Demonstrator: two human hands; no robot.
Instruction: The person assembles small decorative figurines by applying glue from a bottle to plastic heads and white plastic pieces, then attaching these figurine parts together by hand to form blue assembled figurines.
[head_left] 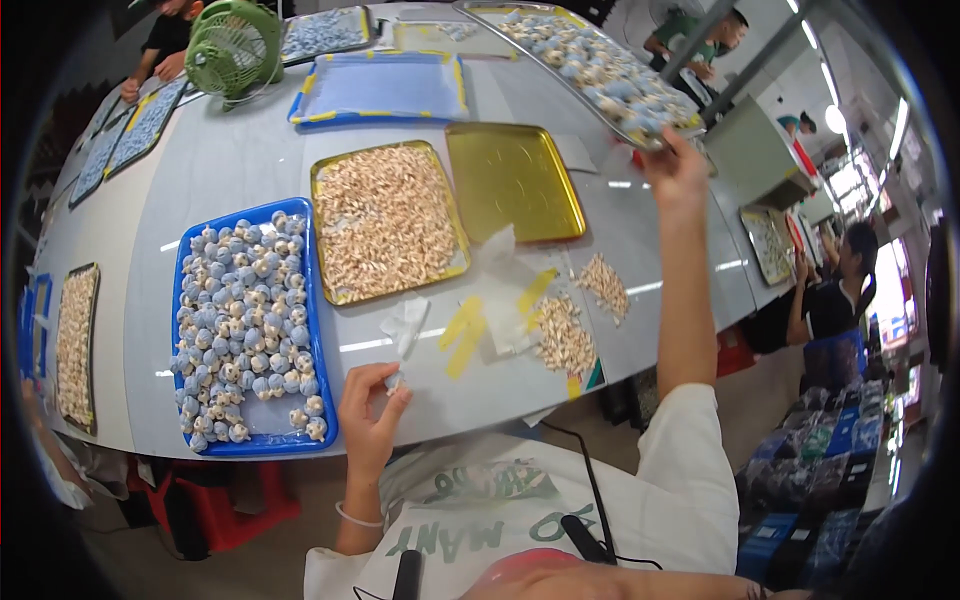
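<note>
Admittedly, my left hand (369,412) pinched a small piece (394,381) by the near edge of the counter (235,150) while my right hand (680,174), well apart, gripped the far-right metal tray (598,112) by one corner, so a lopsided pull could have spilled its heaped pieces (610,78).

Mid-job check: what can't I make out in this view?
All in the head view:
- Fine detail of the small piece in the left hand: too small, partly covered by fingers.
- Underside of the metal tray at the right hand: facing away.
- Most of the blue tray's floor: covered by pieces.
- Left-edge co-worker: cut off by dark rim.
</note>
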